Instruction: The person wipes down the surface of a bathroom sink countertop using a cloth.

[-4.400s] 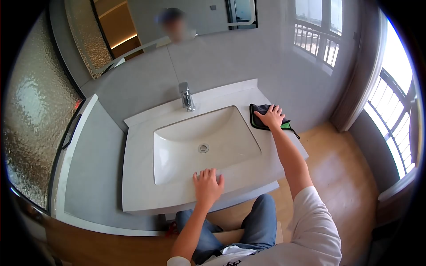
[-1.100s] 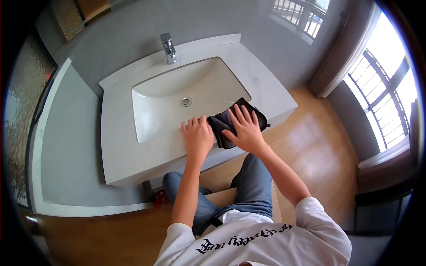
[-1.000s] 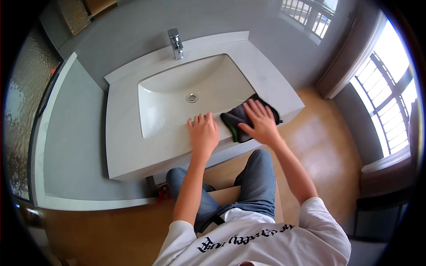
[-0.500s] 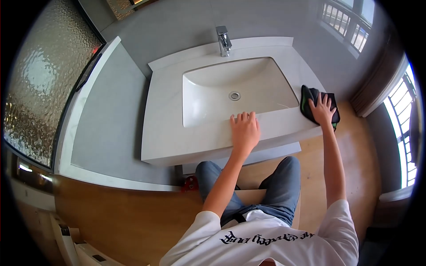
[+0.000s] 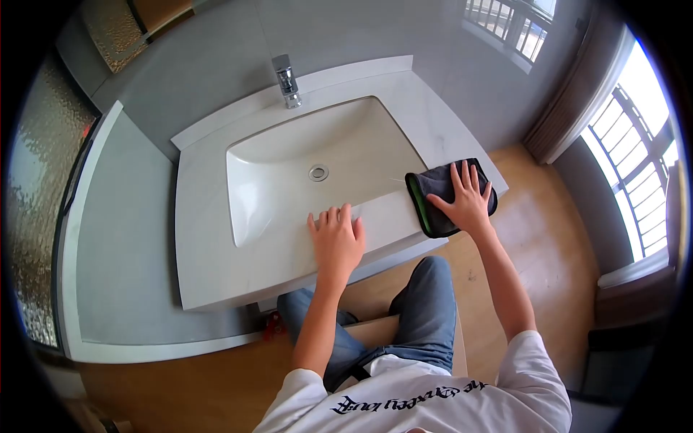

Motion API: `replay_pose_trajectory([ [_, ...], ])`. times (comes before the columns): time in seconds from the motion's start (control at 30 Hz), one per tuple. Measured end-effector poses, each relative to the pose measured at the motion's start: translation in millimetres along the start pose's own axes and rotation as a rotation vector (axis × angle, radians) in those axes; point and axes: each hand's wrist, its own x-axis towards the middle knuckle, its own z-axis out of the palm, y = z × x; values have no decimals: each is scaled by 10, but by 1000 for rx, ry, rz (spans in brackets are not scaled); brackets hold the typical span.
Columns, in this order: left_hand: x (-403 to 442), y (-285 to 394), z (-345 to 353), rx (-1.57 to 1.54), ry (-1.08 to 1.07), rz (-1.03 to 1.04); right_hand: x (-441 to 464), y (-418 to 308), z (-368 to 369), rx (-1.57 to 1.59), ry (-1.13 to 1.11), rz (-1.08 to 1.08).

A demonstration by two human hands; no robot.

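Observation:
Under my right hand (image 5: 468, 202) lies a dark grey cleaning cloth (image 5: 434, 186) with a black border and a green strip along its left side. The hand presses flat on it with the fingers spread, at the right front corner of the white countertop (image 5: 209, 273). Part of the cloth hangs past the front edge. My left hand (image 5: 338, 242) rests on the front rim of the counter, fingers apart and fingertips at the edge of the white sink basin (image 5: 274, 159). Nothing shows in that hand.
A chrome faucet (image 5: 286, 83) stands behind the basin, whose metal drain (image 5: 318, 172) is at its middle. A low grey partition (image 5: 123, 238) borders the left side. Wooden floor (image 5: 534, 245) and a barred window (image 5: 635, 159) are on the right.
My view has swung to the right. The cloth under my right hand has shifted toward me and lies more spread out. My left hand stays on the front rim.

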Motion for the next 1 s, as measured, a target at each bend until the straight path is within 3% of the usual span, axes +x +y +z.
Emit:
replay_pose_trajectory([
  [0.37,48,94,-101,95,-32,-5,1402,-291,321,-79,2,150],
  [0.7,146,126,-315,-8,-256,-88,3300,-731,718,-41,32,249],
  [1.0,181,251,-440,60,-401,-104,3814,-811,800,-25,-13,256],
])
